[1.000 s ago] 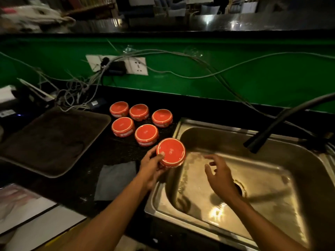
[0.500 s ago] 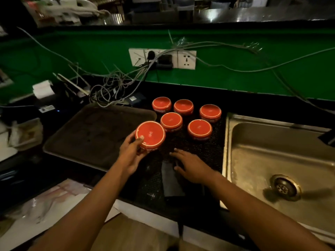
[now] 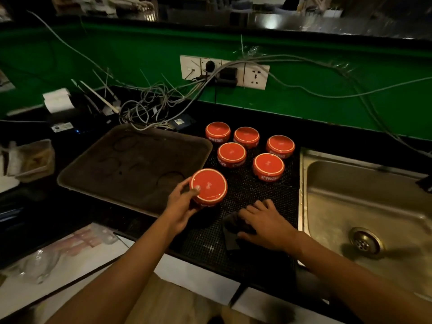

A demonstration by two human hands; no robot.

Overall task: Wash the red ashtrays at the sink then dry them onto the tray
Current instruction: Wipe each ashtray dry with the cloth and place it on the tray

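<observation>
The right hand (image 3: 266,226) lies palm down on a dark cloth (image 3: 233,230) on the black mat (image 3: 257,195), fingers curling over the cloth's top edge and thumb at its side; whether it has the cloth pinched or only pressed flat I cannot tell. Half a second ago the same hand lay open on the cloth with fingers spread flatter.

The left hand (image 3: 181,206) grips a red ashtray (image 3: 208,187) upside down, thumb on the rim of its base and fingers hidden beneath it. This ashtray is up off the counter, at the near right corner of the tray (image 3: 131,167), partly over the tray's edge and partly over the mat. It sat a little farther from the tray in the earlier frame, and a second ago it was at the sink's (image 3: 364,206) left rim.

Six ashtrays show in all: the held one and five others (image 3: 247,152) upside down on the mat beyond the hands, three in the back row and two in front. There is one tray, bare apart from ring marks, one cloth, and one sink at right with its drain (image 3: 363,242). Farther back, cables (image 3: 149,108) tangle below a socket strip (image 3: 224,71) on the green wall (image 3: 327,101).
</observation>
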